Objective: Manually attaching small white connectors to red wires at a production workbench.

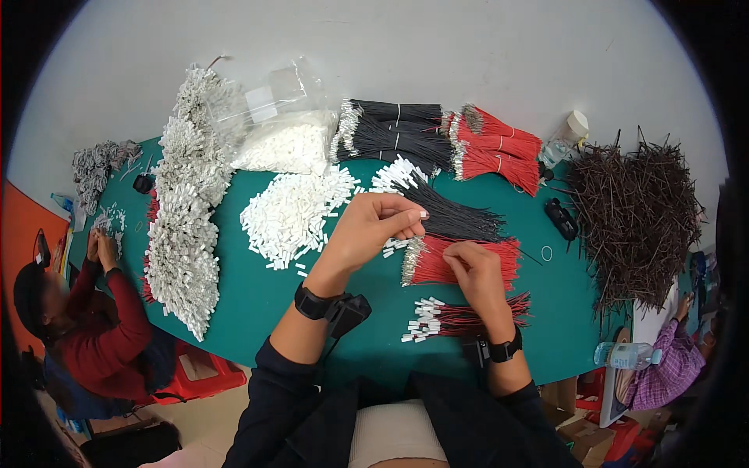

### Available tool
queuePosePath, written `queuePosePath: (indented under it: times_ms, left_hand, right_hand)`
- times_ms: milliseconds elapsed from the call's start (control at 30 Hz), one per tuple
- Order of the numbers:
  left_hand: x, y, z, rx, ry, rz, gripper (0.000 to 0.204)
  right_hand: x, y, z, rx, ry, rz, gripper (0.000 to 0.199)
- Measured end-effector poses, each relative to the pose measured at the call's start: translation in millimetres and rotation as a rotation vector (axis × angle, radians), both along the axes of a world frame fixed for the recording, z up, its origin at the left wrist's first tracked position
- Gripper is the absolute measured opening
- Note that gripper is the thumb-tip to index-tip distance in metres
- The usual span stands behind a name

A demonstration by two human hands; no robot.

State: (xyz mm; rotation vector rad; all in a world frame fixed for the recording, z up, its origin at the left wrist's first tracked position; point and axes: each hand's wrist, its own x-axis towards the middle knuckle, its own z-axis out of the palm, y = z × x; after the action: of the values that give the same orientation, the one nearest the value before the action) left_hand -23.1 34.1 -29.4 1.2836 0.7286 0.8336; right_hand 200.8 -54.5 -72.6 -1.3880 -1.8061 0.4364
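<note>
Head view: the left hand [373, 226] is raised over the green counter [257, 300], its fingers pinched together on a small white plastic connector housing [422, 214] at the fingertips. The right hand [477, 273] lies lower and just to the right, fingers curled down onto a bundle of red wires [437, 261] with bare metal ends; whether it grips a single wire cannot be told. The two hands are near each other but not touching. Both wrists wear black bands.

Just behind the hands lies a bundle of black wires [460, 220] already tipped with white housings. Below the right hand, toward the person, a small row of finished red wires with white housings [445, 318] rests on the counter. Left of the left hand sits a loose heap of white housings [292, 214], and beyond it a clear bag of more white housings [285, 144]. Further left runs a long pile of finished white-tipped wires [183, 234]. Far beyond the hands lie tied black wire bundles [394, 132] and tied red wire bundles [495, 148]. Well to the right is a large heap of dark brown wires [636, 218].

At the left end of the counter another person in a red sleeve [117, 312] works with both hands raised.
</note>
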Motion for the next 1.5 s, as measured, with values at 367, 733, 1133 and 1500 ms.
queuePosePath:
  times_ms: [367,733,1133,1500]
  left_hand:
    - [5.2,-4.1,-4.0,0.207,0.116,0.028,0.023]
    - [10.2,-21.0,20.5,0.154,0.134,-0.128,0.02]
    - [10.7,-21.9,19.1,0.116,0.109,-0.137,0.019]
    - [11.4,-23.7,19.0,0.106,0.097,-0.125,0.02]
  right_hand:
    - [-21.0,-36.2,88.8,-0.013,0.177,-0.004,0.012]
    - [-12.6,-18.1,85.5,0.321,0.071,-0.131,0.014]
    - [-9.7,-14.3,83.7,0.349,0.006,-0.122,0.017]
    - [-7.7,-14.4,85.4,0.315,0.011,-0.105,0.016]
